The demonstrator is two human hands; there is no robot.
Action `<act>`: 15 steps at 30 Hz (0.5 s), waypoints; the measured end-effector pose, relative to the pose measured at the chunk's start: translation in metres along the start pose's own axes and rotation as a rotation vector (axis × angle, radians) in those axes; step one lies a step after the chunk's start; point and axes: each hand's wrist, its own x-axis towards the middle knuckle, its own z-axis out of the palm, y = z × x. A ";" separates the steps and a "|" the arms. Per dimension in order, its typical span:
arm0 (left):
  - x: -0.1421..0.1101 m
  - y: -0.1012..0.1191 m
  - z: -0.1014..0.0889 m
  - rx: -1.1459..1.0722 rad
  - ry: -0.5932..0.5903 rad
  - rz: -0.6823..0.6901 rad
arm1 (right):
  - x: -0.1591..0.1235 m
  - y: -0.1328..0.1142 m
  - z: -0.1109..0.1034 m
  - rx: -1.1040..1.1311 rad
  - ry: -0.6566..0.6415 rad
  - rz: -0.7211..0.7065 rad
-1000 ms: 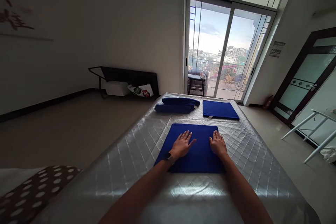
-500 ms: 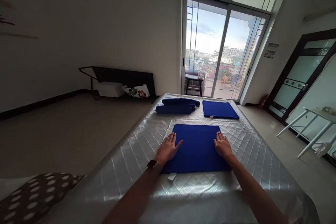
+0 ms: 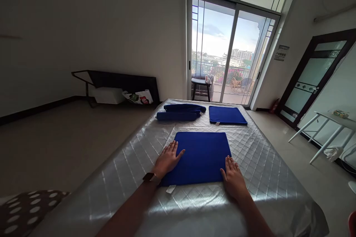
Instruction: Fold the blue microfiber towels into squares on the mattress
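A flat blue rectangular cloth piece, like a cushion cover, lies on the silvery quilted mattress, a white tag at its near left corner. Resting flat on its left edge is my left hand, fingers stretched and thumb out over the fabric; a dark watch sits on that wrist. My right hand lies along the lower right edge, fingers extended and touching the cloth. Neither hand grips anything. Farther back are another flat blue piece and a loose pile of folded blue cloth.
Beyond the mattress stands a sliding glass door with a dark stool at it. A black folded frame leans by the wall at left. A white table is at right, and brown polka-dot fabric at lower left.
My right hand has slid down the right edge of the blue cloth toward me. My left hand stays on the left edge. The camera view has turned slightly right.
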 end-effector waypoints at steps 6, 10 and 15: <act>-0.003 0.015 -0.015 0.054 0.134 0.086 | -0.001 -0.002 0.000 0.037 0.013 -0.004; -0.016 0.083 -0.019 -0.026 0.121 0.305 | 0.000 0.000 0.004 0.060 0.025 -0.003; -0.037 0.171 -0.010 -0.127 0.087 0.606 | 0.000 0.002 0.006 0.045 0.043 -0.044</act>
